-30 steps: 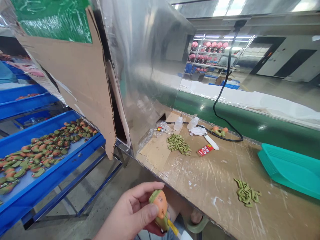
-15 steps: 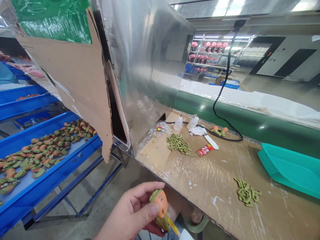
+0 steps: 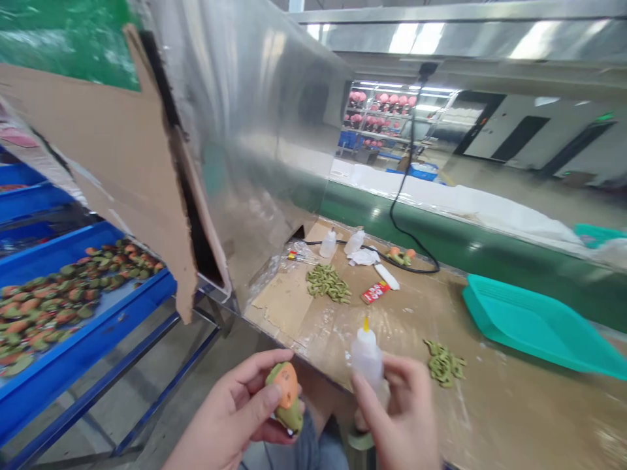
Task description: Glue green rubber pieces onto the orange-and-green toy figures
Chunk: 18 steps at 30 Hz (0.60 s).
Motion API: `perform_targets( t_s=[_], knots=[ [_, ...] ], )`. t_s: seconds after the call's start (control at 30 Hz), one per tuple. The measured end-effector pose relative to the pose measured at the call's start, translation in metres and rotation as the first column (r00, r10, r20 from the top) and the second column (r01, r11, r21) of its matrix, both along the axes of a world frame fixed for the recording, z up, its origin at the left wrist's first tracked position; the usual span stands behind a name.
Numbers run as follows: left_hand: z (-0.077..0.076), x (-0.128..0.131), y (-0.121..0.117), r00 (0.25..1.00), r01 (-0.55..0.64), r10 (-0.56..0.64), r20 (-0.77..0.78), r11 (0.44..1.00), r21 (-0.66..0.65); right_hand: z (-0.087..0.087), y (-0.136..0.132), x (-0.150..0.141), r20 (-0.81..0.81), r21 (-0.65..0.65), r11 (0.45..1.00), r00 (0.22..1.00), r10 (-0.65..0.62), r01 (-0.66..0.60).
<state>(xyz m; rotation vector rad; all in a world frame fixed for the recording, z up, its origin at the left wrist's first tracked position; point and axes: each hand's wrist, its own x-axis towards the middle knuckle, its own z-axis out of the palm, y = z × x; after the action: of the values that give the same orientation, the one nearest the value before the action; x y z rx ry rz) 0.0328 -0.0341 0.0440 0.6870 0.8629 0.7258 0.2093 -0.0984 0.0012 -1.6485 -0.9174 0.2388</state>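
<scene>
Between thumb and fingers, my left hand grips a small green-and-orange figure piece, its orange side facing up. My right hand is closed around a translucent squeeze bottle that stands upright with its yellow nozzle pointing up. The bottle is apart from the piece, to its right. Beyond the hands, a heap of small green curved pieces lies on the cardboard-covered bench. A second green heap lies just past my right hand.
A teal tray sits at the bench's right. Two other bottles, a red packet and a black cable lie at the back. On the left, a blue tray holds many similar figure pieces beside a torn cardboard flap.
My right hand has come into view, raising the bottle upright and away from the figure piece. The left hand still holds the piece; the view has swung right.
</scene>
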Motion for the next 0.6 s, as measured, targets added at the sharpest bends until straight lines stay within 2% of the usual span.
perform_targets(
  t_s=[0.1, 0.17, 0.23, 0.3, 0.37, 0.43, 0.5, 0.6],
  knots=[
    [-0.006, 0.000, 0.001, 0.999, 0.014, -0.015, -0.032, 1.000, -0.021, -0.027, 0.036, 0.020, -0.049, -0.054, 0.998, 0.999, 0.017, -0.020],
    [-0.010, -0.002, 0.003, 0.998, 0.033, -0.036, -0.056, 0.998, -0.044, -0.034, 0.044, 0.028, -0.023, -0.088, 0.995, 0.999, 0.042, -0.043],
    [-0.012, -0.004, 0.006, 0.997, 0.034, -0.039, -0.071, 0.997, -0.062, -0.034, 0.037, 0.036, 0.025, -0.136, 0.990, 0.999, 0.028, -0.025],
    [-0.013, -0.005, 0.008, 0.997, 0.023, -0.028, -0.068, 0.997, -0.073, -0.031, 0.018, 0.050, 0.100, -0.179, 0.980, 0.992, -0.071, 0.089],
    [-0.012, -0.005, 0.009, 0.998, 0.009, -0.014, -0.060, 0.997, -0.075, -0.028, -0.005, 0.074, 0.209, -0.216, 0.932, 0.946, -0.248, 0.292],
    [-0.011, -0.004, 0.009, 0.998, 0.001, -0.005, -0.055, 0.997, -0.076, -0.031, -0.024, 0.101, 0.339, -0.256, 0.836, 0.855, -0.393, 0.486],
    [-0.010, -0.001, 0.007, 0.999, 0.007, -0.010, -0.047, 0.997, -0.071, -0.037, -0.035, 0.122, 0.440, -0.300, 0.755, 0.787, -0.433, 0.583],
    [-0.009, 0.003, 0.005, 0.998, 0.026, -0.030, -0.048, 0.997, -0.075, -0.046, -0.039, 0.136, 0.509, -0.350, 0.715, 0.763, -0.398, 0.606]
  ],
)
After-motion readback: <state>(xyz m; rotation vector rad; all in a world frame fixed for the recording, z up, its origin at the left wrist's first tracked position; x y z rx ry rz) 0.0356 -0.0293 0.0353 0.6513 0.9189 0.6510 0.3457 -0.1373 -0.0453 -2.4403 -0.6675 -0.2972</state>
